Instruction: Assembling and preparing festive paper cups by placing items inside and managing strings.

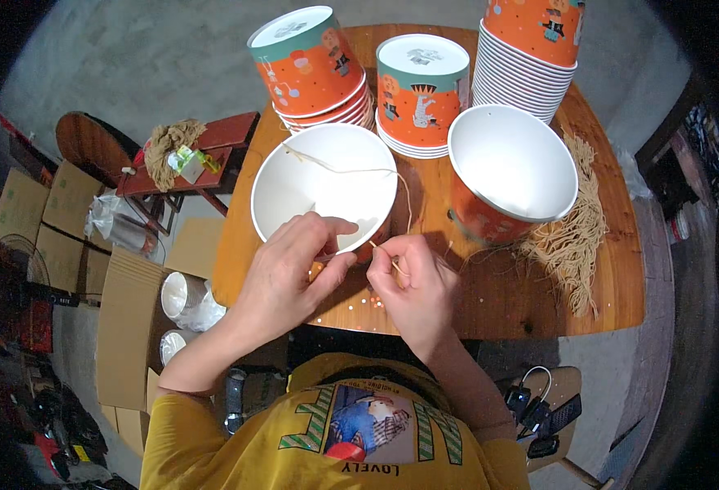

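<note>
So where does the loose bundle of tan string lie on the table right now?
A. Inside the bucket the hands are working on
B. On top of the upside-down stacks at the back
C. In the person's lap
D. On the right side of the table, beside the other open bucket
D: the bundle of tan string lies on the wooden table at its right side, against the second open bucket.

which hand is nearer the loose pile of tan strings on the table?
Right. The right hand is at the table's front edge, pinching a string, with the string pile off to its right. The left hand grips the white bucket's rim, farther away.
</note>
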The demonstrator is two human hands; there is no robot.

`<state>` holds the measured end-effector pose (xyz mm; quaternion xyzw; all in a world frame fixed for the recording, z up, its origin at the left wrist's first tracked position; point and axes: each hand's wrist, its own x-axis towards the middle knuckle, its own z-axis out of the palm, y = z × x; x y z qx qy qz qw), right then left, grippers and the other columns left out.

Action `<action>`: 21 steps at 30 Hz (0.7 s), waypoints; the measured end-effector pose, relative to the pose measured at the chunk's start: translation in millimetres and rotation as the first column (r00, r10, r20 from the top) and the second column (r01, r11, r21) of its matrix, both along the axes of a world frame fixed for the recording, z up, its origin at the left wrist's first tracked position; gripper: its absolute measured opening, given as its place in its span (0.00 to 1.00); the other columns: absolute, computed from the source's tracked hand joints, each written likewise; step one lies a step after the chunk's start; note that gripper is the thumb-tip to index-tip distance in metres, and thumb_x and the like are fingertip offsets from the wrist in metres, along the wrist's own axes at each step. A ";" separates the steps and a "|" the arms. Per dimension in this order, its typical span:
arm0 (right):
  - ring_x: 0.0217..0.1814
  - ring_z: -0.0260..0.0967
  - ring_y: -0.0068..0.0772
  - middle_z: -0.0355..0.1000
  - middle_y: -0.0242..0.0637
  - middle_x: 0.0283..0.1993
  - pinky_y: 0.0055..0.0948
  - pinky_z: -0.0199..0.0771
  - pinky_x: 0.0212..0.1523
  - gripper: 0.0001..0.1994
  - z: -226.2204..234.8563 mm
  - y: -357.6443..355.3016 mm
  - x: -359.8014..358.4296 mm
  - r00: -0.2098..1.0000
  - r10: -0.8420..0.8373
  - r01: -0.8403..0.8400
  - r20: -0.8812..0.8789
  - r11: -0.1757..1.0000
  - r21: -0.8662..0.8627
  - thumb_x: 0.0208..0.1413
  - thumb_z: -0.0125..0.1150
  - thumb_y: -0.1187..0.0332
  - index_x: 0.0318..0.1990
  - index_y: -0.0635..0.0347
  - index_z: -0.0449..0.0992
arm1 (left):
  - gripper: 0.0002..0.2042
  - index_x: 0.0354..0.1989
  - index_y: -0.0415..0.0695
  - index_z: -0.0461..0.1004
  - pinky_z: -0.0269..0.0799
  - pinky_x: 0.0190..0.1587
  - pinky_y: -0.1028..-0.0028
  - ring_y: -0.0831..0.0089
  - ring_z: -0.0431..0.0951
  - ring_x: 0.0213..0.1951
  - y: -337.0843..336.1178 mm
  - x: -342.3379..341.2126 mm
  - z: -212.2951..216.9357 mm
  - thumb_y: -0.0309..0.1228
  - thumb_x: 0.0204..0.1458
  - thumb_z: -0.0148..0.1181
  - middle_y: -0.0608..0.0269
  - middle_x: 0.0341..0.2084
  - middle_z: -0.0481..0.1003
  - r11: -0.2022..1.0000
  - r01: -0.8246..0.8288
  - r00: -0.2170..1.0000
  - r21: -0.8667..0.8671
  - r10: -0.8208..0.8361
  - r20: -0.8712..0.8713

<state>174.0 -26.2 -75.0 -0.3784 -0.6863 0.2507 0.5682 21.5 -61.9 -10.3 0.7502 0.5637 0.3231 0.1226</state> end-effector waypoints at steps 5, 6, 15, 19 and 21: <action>0.14 0.55 0.22 0.59 0.31 0.14 0.25 0.59 0.17 0.07 -1.2 2.4 -3.6 1.000 -0.017 0.017 0.013 1.000 0.011 0.44 0.64 0.77 0.28 0.59 0.70 | 0.10 0.46 0.41 0.70 0.69 0.37 0.70 0.63 0.74 0.32 7.2 -5.9 15.8 0.28 0.56 0.52 0.55 0.28 0.72 0.969 0.001 0.993 -0.247 0.029 0.117; 0.14 0.55 0.22 0.59 0.31 0.14 0.26 0.58 0.17 0.07 -0.8 2.6 -4.6 1.000 -0.017 0.017 0.013 1.000 0.011 0.44 0.64 0.77 0.28 0.59 0.70 | 0.10 0.46 0.41 0.70 0.69 0.37 0.70 0.63 0.74 0.32 12.1 -9.8 15.2 0.28 0.56 0.52 0.55 0.28 0.72 0.969 -0.001 0.993 -0.245 0.031 0.116; 0.13 0.55 0.22 0.56 0.31 0.14 0.26 0.57 0.17 0.06 3.1 4.3 -5.7 0.999 0.006 -0.005 0.042 1.000 -0.021 0.46 0.64 0.76 0.28 0.59 0.71 | 0.06 0.38 0.38 0.70 0.68 0.35 0.72 0.72 0.71 0.29 43.6 -16.1 19.0 0.28 0.56 0.52 0.59 0.24 0.72 0.831 0.208 0.978 -0.516 -0.163 0.131; 0.22 0.71 0.35 0.70 0.40 0.23 0.32 0.70 0.23 0.07 9.8 5.8 4.4 0.991 0.060 -0.055 0.118 0.997 -0.047 0.47 0.63 0.74 0.31 0.60 0.70 | 0.07 0.36 0.38 0.69 0.68 0.34 0.74 0.76 0.70 0.28 39.4 -15.4 16.5 0.28 0.55 0.53 0.60 0.24 0.71 0.893 0.186 0.977 -0.411 -0.121 0.178; 0.21 0.70 0.29 0.70 0.39 0.23 0.29 0.68 0.22 0.06 15.8 6.8 8.7 0.985 0.164 -0.155 0.048 0.975 -0.157 0.50 0.62 0.73 0.32 0.60 0.70 | 0.06 0.37 0.40 0.68 0.65 0.33 0.81 0.84 0.68 0.31 36.3 -12.9 22.3 0.30 0.57 0.53 0.69 0.29 0.72 0.870 0.098 0.968 -0.484 0.030 0.249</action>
